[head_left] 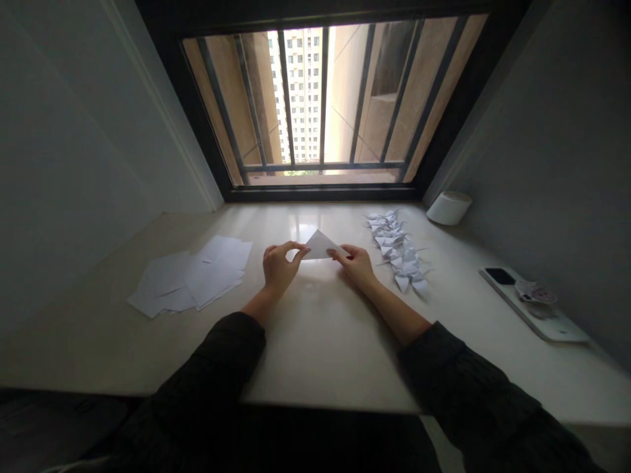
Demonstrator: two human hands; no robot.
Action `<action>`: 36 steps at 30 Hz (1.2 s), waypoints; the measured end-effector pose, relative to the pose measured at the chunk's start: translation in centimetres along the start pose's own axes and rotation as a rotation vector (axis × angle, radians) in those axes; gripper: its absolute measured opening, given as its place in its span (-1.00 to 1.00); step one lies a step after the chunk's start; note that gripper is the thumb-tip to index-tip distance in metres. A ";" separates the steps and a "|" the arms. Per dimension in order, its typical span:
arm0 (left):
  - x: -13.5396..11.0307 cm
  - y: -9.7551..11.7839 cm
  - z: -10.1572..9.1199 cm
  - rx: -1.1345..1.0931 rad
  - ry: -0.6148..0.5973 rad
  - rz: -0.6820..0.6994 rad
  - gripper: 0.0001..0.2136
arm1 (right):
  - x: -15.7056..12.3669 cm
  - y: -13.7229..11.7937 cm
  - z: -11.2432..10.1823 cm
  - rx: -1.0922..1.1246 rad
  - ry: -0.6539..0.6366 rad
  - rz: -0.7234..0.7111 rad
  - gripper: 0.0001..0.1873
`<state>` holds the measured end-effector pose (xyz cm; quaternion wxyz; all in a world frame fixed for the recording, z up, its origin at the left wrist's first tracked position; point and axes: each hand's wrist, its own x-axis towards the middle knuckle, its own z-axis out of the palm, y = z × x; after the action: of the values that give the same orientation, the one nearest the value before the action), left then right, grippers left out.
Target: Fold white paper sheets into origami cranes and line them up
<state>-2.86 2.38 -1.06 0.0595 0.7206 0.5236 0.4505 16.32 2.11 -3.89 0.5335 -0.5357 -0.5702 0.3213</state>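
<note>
A white sheet of paper folded into a triangle [320, 246] lies on the pale table [315, 328] in front of me. My left hand [280, 266] pinches its left corner with thumb and forefinger. My right hand [355, 265] presses and grips its right corner, fingers curled. Both my forearms wear dark sleeves.
A loose stack of white sheets [192, 276] lies to the left. Several folded paper cranes [399, 253] lie in a row to the right. A white roll [448, 207] sits at the back right; a phone on a white tray [532, 302] lies at the right edge. A barred window [320, 105] is ahead.
</note>
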 end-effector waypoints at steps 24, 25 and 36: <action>1.1 -1.7 1.1 -0.691 -0.027 -0.485 -0.77 | -0.1 -0.4 0.3 0.143 -0.055 -0.081 -0.69; 1.1 -1.7 1.0 -0.681 -0.011 -0.474 -0.77 | -0.1 -0.4 0.3 0.151 -0.046 -0.052 -0.69; 0.8 -1.7 1.1 -0.566 -0.026 -0.391 -0.77 | -0.4 -1.2 0.2 0.355 0.059 0.164 -0.62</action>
<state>-3.24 4.20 -2.18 0.3492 0.5671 0.5053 0.5487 15.77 1.53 -2.85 0.6080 -0.4872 -0.4430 0.4435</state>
